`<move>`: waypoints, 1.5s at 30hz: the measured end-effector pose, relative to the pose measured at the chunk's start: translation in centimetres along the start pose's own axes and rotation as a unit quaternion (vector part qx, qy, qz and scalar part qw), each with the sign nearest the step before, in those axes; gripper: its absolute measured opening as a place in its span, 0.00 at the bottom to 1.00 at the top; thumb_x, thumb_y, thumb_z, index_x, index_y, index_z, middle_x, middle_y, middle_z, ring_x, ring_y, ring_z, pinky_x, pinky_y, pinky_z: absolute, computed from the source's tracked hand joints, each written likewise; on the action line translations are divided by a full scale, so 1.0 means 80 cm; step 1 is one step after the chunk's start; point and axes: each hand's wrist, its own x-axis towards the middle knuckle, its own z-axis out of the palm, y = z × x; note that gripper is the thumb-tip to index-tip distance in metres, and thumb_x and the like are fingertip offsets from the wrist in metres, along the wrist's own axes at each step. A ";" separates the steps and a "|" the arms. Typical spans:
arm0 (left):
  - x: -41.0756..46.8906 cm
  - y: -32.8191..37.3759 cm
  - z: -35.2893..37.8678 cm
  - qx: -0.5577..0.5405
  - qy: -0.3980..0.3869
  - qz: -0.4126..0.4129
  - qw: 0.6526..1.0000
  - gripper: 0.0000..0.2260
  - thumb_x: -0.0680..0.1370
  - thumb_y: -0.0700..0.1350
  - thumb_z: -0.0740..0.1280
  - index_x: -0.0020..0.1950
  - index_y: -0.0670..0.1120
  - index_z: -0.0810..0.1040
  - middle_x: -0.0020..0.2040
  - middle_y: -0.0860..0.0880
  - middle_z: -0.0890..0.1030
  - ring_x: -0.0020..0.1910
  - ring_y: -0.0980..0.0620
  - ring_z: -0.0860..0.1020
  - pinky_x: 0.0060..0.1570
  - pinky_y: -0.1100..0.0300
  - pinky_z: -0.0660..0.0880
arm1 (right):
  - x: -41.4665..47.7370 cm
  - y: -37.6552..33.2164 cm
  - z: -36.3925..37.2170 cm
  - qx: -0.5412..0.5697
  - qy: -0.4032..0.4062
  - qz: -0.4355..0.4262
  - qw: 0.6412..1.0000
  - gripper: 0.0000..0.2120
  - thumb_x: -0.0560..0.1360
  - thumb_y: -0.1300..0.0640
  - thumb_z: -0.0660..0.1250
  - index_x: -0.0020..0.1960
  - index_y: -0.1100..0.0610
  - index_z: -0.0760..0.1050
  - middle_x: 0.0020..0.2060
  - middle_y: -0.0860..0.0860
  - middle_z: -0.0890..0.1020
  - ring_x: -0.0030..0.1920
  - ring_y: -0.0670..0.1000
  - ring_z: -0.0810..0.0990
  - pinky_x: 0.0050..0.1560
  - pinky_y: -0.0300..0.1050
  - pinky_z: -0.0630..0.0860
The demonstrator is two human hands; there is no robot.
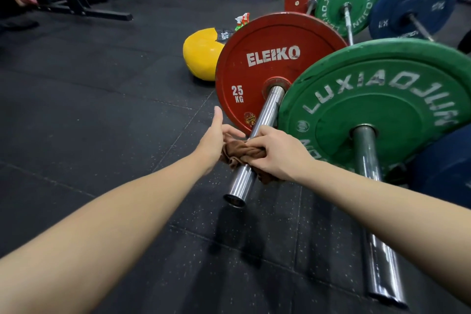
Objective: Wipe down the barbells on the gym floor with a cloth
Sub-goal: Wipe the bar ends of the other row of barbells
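right hand is gripping one brown cloth around a barbell sleeve; left hand is touching it, grip unclear. two red plates, two green plates, two blue plates are standing on edge.

Person's arms, head view: left hand and right hand bare; both forearms bare along their whole visible length, wrists bare too, knuckles showing on the right hand

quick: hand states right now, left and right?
Left hand: thumb out, fingers against the brown cloth; whether it grips cannot be told.
Right hand: closed, gripping the cloth around the barbell sleeve.
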 end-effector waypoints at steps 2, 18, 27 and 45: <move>-0.006 0.004 -0.008 0.003 -0.008 -0.001 1.000 0.46 0.80 0.72 0.37 0.53 0.41 0.86 0.43 0.42 0.84 0.40 0.48 0.81 0.45 0.53 0.75 | -0.018 -0.011 0.001 0.007 -0.016 -0.035 0.999 0.12 0.76 0.38 0.69 0.53 0.43 0.84 0.39 0.44 0.69 0.40 0.47 0.73 0.39 0.48 0.72; -0.004 0.051 -0.027 -0.200 -0.118 -0.044 0.972 0.31 0.75 0.74 0.60 0.64 0.54 0.82 0.58 0.48 0.86 0.58 0.47 0.84 0.57 0.47 0.79 | 0.088 -0.071 -0.013 0.469 0.083 0.263 0.839 0.29 0.74 0.37 0.65 0.64 0.57 0.71 0.61 0.55 0.80 0.60 0.51 0.81 0.62 0.49 0.77; 0.052 0.002 -0.066 -0.277 0.035 -0.086 0.956 0.15 0.83 0.60 0.62 0.57 0.52 0.80 0.52 0.47 0.85 0.50 0.45 0.84 0.50 0.48 0.81 | 0.090 -0.023 0.003 -0.014 0.134 0.198 0.971 0.19 0.80 0.49 0.59 0.68 0.56 0.72 0.64 0.50 0.72 0.62 0.53 0.72 0.62 0.53 0.72; 0.246 -0.047 0.058 -0.473 0.000 -0.137 0.870 0.18 0.82 0.36 0.64 0.72 0.38 0.72 0.59 0.36 0.83 0.52 0.38 0.86 0.46 0.46 0.84 | 0.119 0.040 0.081 0.123 0.126 0.384 0.906 0.32 0.86 0.50 0.52 0.82 0.63 0.44 0.80 0.56 0.53 0.77 0.56 0.57 0.73 0.45 0.57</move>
